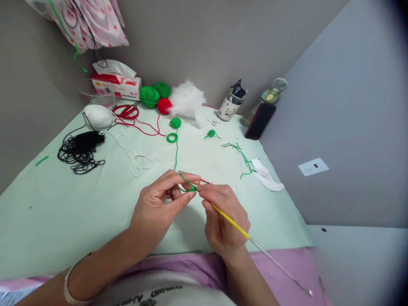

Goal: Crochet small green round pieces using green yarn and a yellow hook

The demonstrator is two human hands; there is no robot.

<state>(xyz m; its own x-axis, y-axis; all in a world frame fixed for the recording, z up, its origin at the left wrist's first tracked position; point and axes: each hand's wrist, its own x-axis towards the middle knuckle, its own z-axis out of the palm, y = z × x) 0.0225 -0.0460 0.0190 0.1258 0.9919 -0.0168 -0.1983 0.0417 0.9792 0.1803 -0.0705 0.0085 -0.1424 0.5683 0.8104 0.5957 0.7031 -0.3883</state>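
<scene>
My left hand (161,204) pinches a small loop of green yarn (188,186) between thumb and fingers above the pale green table (95,204). Touching it from the right, my right hand (223,216) is closed round a crochet hook (236,225) with a yellow grip and a long metal shaft that runs back to the lower right. The hook's tip sits in the green loop. A green strand (176,155) leads from my fingers up to a small green crocheted ring (172,137) and a green disc (175,123) further back.
At the back lie two green yarn balls (149,96), a red ball (164,105), white stuffing (188,101), red scissors (126,111), a tissue box (116,84), white yarn (98,115), and a black tangle (81,148). A jar (230,106) and phone (260,120) stand at the right wall.
</scene>
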